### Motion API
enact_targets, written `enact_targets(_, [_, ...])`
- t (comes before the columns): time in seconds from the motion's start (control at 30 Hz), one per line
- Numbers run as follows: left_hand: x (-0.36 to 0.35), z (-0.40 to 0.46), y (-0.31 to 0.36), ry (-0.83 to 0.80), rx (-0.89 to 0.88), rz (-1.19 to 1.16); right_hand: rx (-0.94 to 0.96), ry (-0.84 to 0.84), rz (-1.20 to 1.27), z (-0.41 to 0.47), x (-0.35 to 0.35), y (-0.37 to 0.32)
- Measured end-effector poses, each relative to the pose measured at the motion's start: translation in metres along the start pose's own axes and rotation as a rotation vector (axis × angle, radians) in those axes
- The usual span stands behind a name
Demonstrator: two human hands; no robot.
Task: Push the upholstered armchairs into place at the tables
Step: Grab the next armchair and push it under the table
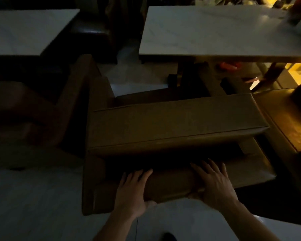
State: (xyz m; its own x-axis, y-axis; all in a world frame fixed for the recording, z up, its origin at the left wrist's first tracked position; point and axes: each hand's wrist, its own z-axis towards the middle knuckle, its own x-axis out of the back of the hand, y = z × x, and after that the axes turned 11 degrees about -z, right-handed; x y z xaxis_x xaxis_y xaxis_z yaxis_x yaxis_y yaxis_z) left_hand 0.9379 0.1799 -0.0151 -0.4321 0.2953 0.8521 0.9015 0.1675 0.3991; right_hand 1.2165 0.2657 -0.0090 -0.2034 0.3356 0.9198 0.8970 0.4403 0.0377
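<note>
Dim room. Tan upholstered armchair (177, 126) stood with its back toward the camera and its seat front at the near edge of the white-topped desk (215, 30). Left hand (135, 190) lay flat on the chair's padded rear top edge, fingers spread, thumb hooked under the near side. Right hand (214, 181) sat just beside it on the same edge, fingers splayed over the top, thumb below; neither fist was shut. A second brown armchair (73, 94) stood left of the desk, next to another white desk (24, 28). Pale floor (33, 206) lay under the arms.
</note>
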Motion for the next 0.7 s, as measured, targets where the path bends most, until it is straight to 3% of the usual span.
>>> enact_targets(0.37, [-0.017,-0.028,-0.020,-0.016,-0.060,0.025,-0.051,-0.025,-0.011,-0.033,-0.011,-0.028])
enact_targets(0.7, [-0.007,-0.045,-0.068,-0.084,-0.130,-0.029,-0.051,-0.182,-0.055,-0.043,-0.018,-0.073])
